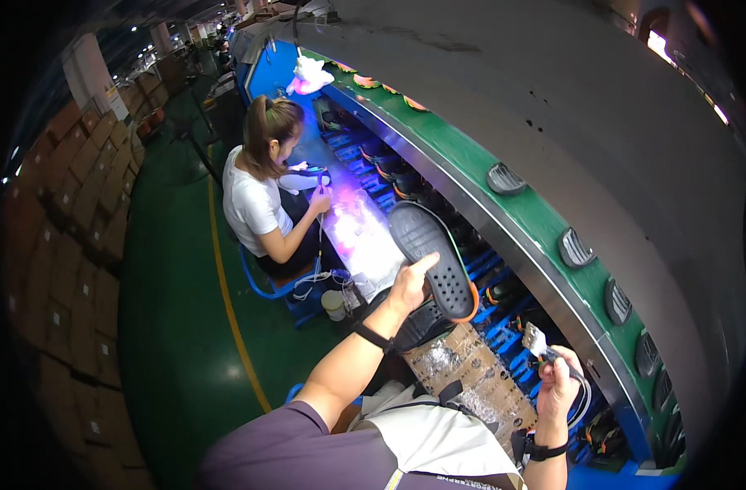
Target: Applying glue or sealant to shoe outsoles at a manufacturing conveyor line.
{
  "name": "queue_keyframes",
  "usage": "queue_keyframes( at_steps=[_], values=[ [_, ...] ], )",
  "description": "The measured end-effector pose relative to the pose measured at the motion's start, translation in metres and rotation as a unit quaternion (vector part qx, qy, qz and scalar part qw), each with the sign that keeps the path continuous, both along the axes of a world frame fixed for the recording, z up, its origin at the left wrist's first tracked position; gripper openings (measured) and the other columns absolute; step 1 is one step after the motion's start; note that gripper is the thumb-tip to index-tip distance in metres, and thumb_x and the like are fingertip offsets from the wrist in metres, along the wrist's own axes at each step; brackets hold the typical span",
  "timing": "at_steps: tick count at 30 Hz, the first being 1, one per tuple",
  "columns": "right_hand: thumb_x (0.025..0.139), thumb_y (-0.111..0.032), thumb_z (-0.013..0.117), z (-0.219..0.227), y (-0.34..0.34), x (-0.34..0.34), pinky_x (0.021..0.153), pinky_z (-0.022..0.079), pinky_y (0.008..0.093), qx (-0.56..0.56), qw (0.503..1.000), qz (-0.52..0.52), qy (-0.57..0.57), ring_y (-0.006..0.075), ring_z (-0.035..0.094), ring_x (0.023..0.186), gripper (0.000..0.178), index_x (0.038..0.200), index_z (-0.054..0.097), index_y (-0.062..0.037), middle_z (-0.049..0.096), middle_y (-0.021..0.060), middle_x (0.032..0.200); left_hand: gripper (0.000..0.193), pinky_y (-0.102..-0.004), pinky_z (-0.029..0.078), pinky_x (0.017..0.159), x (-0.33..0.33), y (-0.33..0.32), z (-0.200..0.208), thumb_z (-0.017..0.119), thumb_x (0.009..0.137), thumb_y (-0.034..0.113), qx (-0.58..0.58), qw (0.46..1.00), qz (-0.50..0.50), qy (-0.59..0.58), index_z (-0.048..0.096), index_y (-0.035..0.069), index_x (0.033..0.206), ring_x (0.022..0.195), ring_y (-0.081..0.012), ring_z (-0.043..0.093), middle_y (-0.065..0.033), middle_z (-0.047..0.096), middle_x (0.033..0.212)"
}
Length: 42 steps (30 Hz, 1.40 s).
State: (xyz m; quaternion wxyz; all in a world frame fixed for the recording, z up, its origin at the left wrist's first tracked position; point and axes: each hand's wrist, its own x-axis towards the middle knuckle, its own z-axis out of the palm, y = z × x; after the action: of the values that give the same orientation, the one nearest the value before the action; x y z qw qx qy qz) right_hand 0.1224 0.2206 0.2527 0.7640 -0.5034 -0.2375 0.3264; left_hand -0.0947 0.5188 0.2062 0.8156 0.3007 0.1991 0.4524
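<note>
A dark shoe sole (422, 233) with an orange edge at one end and several small holes is raised in my left hand (411, 286). My thumb lies across its inner face and the other fingers are hidden behind it. Under that hand, another dark sole (420, 327) shows in part. My right hand (559, 384) is closed on the handle of a brush (535, 340) with pale bristles, off to the right of the sole. A thin light tube or cable (585, 400) loops beside this hand.
A worktop covered with taped brown cardboard (471, 367) lies before me. To the right runs a green conveyor belt (471, 155) carrying soles, above blue racks (503, 331) of shoes. A seated co-worker (262, 188) works ahead by a brightly lit table. A white tub (334, 305) stands nearby.
</note>
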Motion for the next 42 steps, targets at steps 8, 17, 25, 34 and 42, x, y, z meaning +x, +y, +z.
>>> queue_keyframes(
  at_steps=[8,17,25,34,42],
  values=[
    [0.095,-0.013,0.074,0.034,0.045,-0.022,0.076,0.050,0.0230,-0.055,0.985,0.109,-0.122,0.0076,0.061,0.083,0.021,0.112,0.076,-0.0014,0.073,0.0016,0.098,0.086,-0.0529,0.048,0.113,0.019,-0.085,0.005,0.067,0.093,0.067,-0.052,0.975,-0.161,-0.146,0.052,0.000,0.146,0.125,-0.0379,0.063,-0.0210,0.065,0.137],
    [0.091,-0.013,0.073,0.054,0.085,-0.030,0.079,0.053,0.0247,-0.039,0.976,0.097,-0.189,0.0076,0.065,0.085,0.025,0.112,0.076,0.0002,0.075,0.0036,0.094,0.075,-0.0459,0.041,0.119,0.044,-0.123,0.014,0.032,0.106,0.071,-0.083,0.971,-0.181,-0.129,0.052,0.015,0.152,0.138,-0.0268,0.055,-0.0076,0.059,0.150],
    [0.093,-0.011,0.074,0.054,0.087,-0.039,0.076,0.053,0.0262,-0.042,0.963,0.060,-0.261,0.0084,0.065,0.084,0.025,0.116,0.075,-0.0009,0.075,0.0051,0.095,0.076,-0.0429,0.037,0.122,0.052,-0.140,0.021,0.024,0.109,0.068,-0.005,0.987,-0.154,-0.044,0.045,0.012,0.156,0.140,-0.0254,0.052,-0.0079,0.055,0.153],
    [0.088,-0.009,0.077,0.073,0.025,-0.014,0.080,0.059,0.0409,-0.146,0.764,0.280,-0.562,0.0342,0.074,0.089,0.022,0.109,0.074,-0.0041,0.075,0.0171,0.096,0.081,-0.0506,0.049,0.112,0.048,-0.096,0.017,0.019,0.108,0.070,0.033,0.983,-0.167,-0.069,0.051,0.007,0.149,0.126,-0.0353,0.063,-0.0161,0.064,0.140],
    [0.091,-0.011,0.076,0.074,0.081,-0.024,0.081,0.057,0.0295,0.021,0.958,0.008,-0.285,0.0173,0.073,0.088,0.025,0.115,0.075,-0.0033,0.076,0.0100,0.096,0.076,-0.0424,0.040,0.120,0.063,-0.138,0.035,0.025,0.108,0.069,0.016,0.991,-0.123,-0.042,0.049,0.013,0.154,0.140,-0.0252,0.052,-0.0071,0.057,0.151]
  ],
)
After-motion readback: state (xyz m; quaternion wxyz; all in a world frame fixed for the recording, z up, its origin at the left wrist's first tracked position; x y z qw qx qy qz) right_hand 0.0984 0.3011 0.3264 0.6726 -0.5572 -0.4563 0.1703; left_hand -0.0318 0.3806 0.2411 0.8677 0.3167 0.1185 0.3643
